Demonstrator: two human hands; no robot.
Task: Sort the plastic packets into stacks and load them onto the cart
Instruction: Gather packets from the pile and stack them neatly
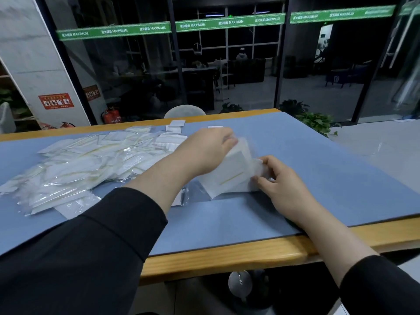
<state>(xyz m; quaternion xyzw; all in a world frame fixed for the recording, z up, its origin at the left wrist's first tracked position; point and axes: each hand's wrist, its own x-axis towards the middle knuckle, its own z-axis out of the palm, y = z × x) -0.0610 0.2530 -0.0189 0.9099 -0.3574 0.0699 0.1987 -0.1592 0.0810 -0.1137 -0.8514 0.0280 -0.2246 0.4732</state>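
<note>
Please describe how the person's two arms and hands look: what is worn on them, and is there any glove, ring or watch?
Both arms wear long black sleeves, pushed up so the forearms are bare. The left sleeve looks loose, with soft folds; the right sleeve ends in a plain cuff. The left hand and right hand are bare: no gloves, rings or watch visible.

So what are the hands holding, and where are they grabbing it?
Both hold a small stack of plastic packets. The left hand grips its far top edge; the right hand pinches its near right corner.
</note>
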